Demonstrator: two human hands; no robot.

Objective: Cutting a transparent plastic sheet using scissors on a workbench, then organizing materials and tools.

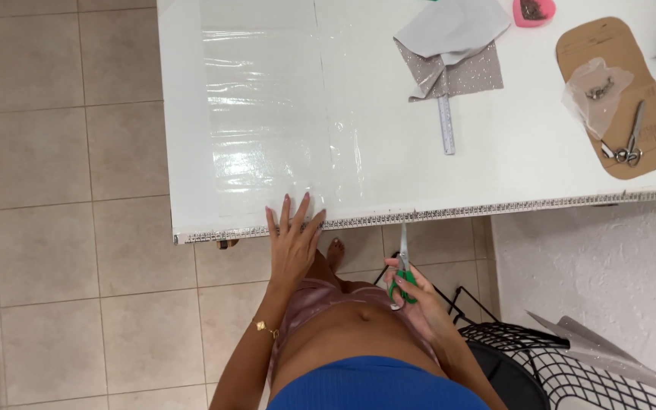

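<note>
At table edge (pixel 434 216): left hand (pixel 291 241) flat, fingers spread, pressing clear film (pixel 267 114); right hand (pixel 413 292) gripping green-handled scissors (pixel 403 266); film uncut yet.

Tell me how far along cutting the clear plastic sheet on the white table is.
Done: clear plastic sheet is spread flat on the white table. In hand: left hand presses its near edge; right hand points green-handled scissors at that edge. Left: no cut visible yet.

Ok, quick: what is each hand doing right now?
Left hand: open, fingers spread flat on the clear plastic sheet at the white table's edge.
Right hand: closed around green-handled scissors.
</note>
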